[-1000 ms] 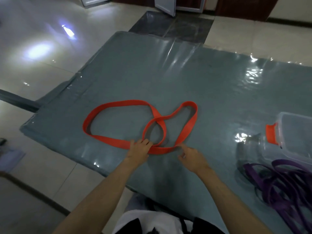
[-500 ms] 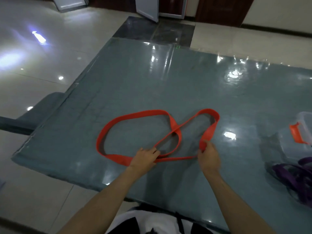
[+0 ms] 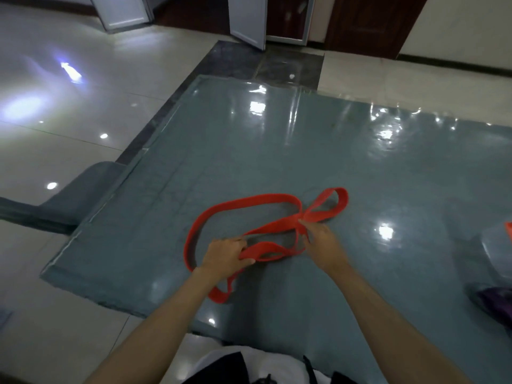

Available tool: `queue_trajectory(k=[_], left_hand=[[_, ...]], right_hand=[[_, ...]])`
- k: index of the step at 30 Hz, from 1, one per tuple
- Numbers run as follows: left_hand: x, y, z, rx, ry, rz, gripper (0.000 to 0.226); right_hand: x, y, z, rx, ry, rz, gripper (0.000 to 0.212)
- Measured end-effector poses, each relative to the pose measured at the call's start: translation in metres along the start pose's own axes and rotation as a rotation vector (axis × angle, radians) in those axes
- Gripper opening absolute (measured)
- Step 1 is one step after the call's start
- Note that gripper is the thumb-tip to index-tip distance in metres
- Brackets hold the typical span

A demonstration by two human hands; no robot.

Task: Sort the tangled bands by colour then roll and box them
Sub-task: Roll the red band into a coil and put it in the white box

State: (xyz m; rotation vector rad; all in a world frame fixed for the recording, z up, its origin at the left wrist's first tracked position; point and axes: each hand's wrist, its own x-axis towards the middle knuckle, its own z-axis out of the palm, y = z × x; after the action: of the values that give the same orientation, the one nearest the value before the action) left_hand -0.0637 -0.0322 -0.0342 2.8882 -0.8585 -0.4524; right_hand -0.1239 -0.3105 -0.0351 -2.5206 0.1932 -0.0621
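Glossy pale tile floor [image 3: 69, 151] w/ light glare, dark doors far back; grey-green counter [image 3: 277, 151] under shiny clear film fills centre and right. Red band [image 3: 249, 202] lies on counter near its near-left part.

Vs 0.5 s ago: band was a flat figure-eight w/ both loops open wide; now it's bunched up. Far-right loop has shrunk to a small one, crossing pulled tight into a knot-like pinch. Near strand, flat on counter before, is now lifted and folded, and a tail of it hangs toward near edge under left wrist. Right hand has moved from right loop's near side in to the crossing. Box [image 3: 498, 253] w/ orange clip has slid almost out at right edge; purple bands [image 3: 498, 300] only a sliver at near right.

Left hand [image 3: 224, 256]: palm down, fingers curled round folded near strand, thumb pressing on top, forearm coming in from near left. Right hand [image 3: 321, 242]: back up, fingers [image 3: 303, 223] pinching band at the crossing, tips pointing far-left; forearm angles in from near right. Hands close together, not touching.
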Motion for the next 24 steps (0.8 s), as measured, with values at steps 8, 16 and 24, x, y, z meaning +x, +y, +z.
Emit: queue_trajectory(k=[8, 16, 24], left_hand=[[0.017, -0.035, 0.002, -0.293, 0.223, -0.298, 0.025], [0.048, -0.071, -0.002, -0.448, 0.215, -0.575, 0.097], [0.061, -0.064, -0.003, -0.689, -0.067, -0.551, 0.113]], right_hand=[[0.026, 0.011, -0.004, -0.147, -0.281, 0.015, 0.041], [0.068, 0.004, 0.003, -0.407, -0.081, -0.195, 0.046], [0.144, 0.008, 0.009, -0.468, -0.574, -0.035, 0.128]])
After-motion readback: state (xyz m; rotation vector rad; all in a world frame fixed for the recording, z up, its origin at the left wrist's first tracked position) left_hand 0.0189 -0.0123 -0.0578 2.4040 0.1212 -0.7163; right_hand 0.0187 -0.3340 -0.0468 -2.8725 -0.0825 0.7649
